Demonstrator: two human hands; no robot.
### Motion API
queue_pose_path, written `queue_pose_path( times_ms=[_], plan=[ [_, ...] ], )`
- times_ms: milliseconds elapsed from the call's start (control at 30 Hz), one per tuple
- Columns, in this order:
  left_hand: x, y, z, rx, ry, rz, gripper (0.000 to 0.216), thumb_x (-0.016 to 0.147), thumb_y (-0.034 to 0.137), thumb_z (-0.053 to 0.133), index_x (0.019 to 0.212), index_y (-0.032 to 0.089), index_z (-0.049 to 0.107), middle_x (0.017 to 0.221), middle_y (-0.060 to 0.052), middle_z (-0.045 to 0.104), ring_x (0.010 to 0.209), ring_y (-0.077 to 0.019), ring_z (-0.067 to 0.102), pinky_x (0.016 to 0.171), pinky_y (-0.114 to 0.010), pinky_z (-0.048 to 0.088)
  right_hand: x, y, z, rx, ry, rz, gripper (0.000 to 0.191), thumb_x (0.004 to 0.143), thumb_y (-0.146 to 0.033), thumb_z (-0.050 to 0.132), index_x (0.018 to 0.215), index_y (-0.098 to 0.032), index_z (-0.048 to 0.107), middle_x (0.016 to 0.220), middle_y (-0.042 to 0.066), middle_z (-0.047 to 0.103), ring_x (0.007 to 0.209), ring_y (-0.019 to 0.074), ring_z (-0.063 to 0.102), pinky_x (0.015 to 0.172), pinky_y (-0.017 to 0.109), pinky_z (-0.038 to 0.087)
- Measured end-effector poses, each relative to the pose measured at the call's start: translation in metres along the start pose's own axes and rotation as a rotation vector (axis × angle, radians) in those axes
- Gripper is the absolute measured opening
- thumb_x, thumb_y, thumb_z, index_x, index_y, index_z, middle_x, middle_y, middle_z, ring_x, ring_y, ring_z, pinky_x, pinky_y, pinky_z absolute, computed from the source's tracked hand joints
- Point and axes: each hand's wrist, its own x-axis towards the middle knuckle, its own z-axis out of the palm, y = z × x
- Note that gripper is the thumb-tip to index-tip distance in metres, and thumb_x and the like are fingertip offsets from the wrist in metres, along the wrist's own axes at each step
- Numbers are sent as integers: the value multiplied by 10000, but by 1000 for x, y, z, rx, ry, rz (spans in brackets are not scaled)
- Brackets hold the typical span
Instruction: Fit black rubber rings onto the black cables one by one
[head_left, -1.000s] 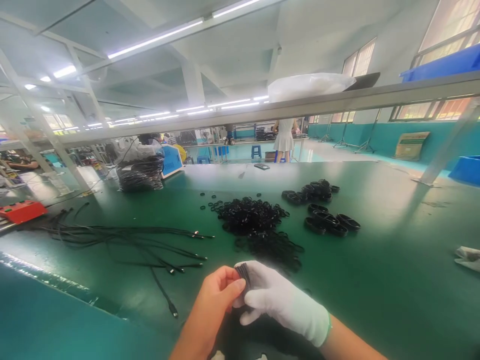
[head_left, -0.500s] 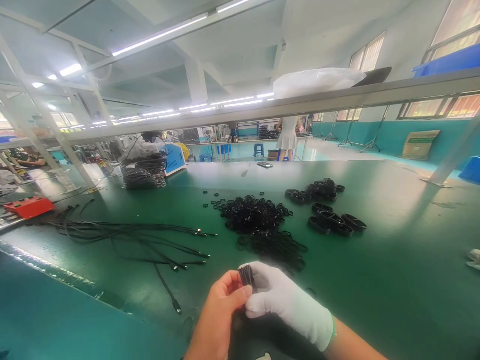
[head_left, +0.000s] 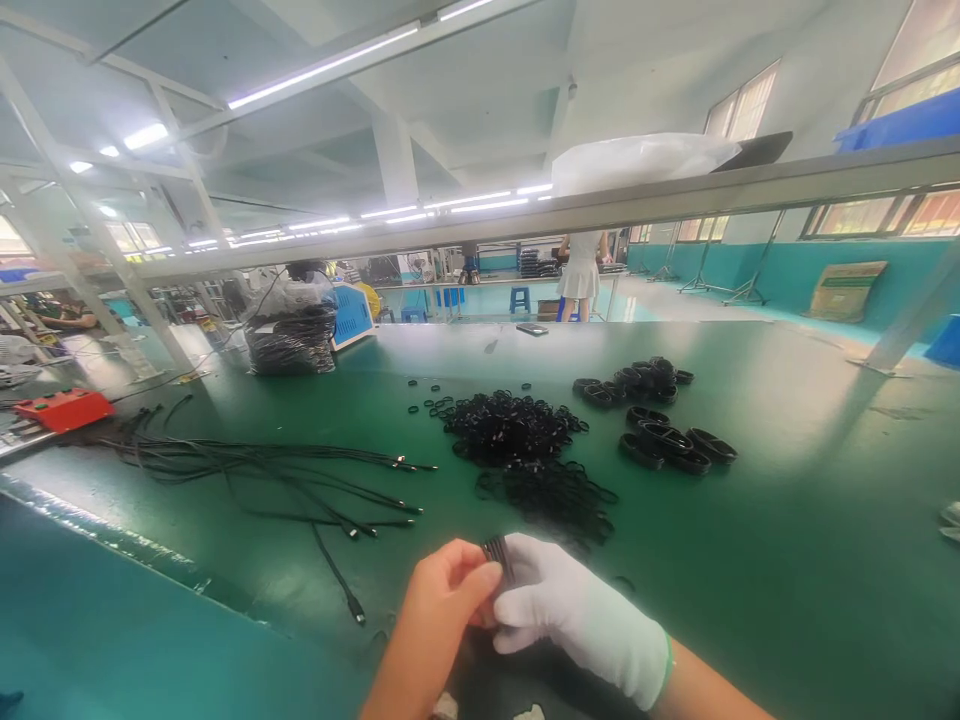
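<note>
Near the front edge of the green table (head_left: 787, 520), my bare left hand (head_left: 435, 620) and my white-gloved right hand (head_left: 577, 615) meet, both closed on a small bundle of coiled black cable (head_left: 497, 552). The bundle's looped end sticks up between my left thumb and the gloved fingers. Just beyond my hands lies a pile of small black bands (head_left: 517, 430), with thinner loops spread in front of it.
Loose black cables (head_left: 262, 470) stretch across the table's left side. Several coiled cable bundles (head_left: 660, 430) lie at the right. A bag of cables (head_left: 289, 335) stands at the back left, a red box (head_left: 64, 408) farther left. A person in white stands far behind.
My hands have stayed together on the bundle, my left thumb shifting slightly on it. The view has drifted a little, so everything on the table sits slightly farther right.
</note>
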Motion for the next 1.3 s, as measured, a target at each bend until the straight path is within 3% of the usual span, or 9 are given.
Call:
queue_pose_path(
  times_ms=[133,233,333,533,667,933,1033,1200,1300],
  plan=[
    [-1,3,-5,293,199,235,263,710,120,524,939,207,618,927,-29,615,770,-172,575,714,-283,441,0,1,-1,-6,-49,19,440,586,-162,700,994,-140,539,981,52,561,848,175,601,687,297,513],
    [2,-2,0,452,214,381,306,704,45,456,856,222,654,860,-19,609,755,-172,582,709,-286,445,0,2,1,-65,-80,-11,390,590,-137,688,961,-134,565,917,37,575,841,172,589,676,287,518],
    [9,-7,3,475,264,419,293,725,41,437,782,208,671,759,-18,600,708,-169,591,655,-271,456,-1,1,3,-53,-106,-19,379,608,-156,684,971,-126,577,938,51,580,867,189,600,677,277,514],
    [17,-3,-4,524,138,506,384,736,6,411,864,221,702,795,-14,599,739,-146,600,672,-238,463,2,3,-1,-13,-96,-46,395,633,-205,688,1000,-117,573,959,68,575,833,185,616,683,297,520],
    [23,-6,-6,581,161,558,386,740,-10,388,849,194,696,765,-12,577,707,-131,586,645,-231,451,3,6,-2,30,-115,-45,417,655,-237,692,1033,-119,564,958,64,567,815,166,610,701,299,518],
    [24,1,-8,501,46,440,418,724,15,437,1005,238,651,920,-1,615,792,-132,591,741,-252,476,2,3,-2,3,-19,-24,450,622,-145,697,1043,-133,539,1047,75,560,903,196,595,718,318,523],
    [22,0,-8,523,67,453,390,722,18,431,954,229,663,891,-5,615,775,-137,590,727,-258,473,4,6,-3,-15,-16,-37,443,607,-104,686,1027,-132,548,1046,76,567,944,210,580,735,336,526],
    [20,0,1,621,186,479,348,748,28,396,824,189,695,764,-20,599,714,-150,585,659,-268,448,7,14,-7,14,-57,-75,431,593,-82,693,999,-131,559,985,59,588,904,194,597,730,309,524],
    [22,9,-5,569,114,359,308,727,57,449,852,200,691,775,-18,598,718,-161,569,678,-287,443,7,14,-12,128,-162,-44,433,645,-147,682,1056,-119,548,1035,89,581,833,171,622,671,267,527]
  ],
)
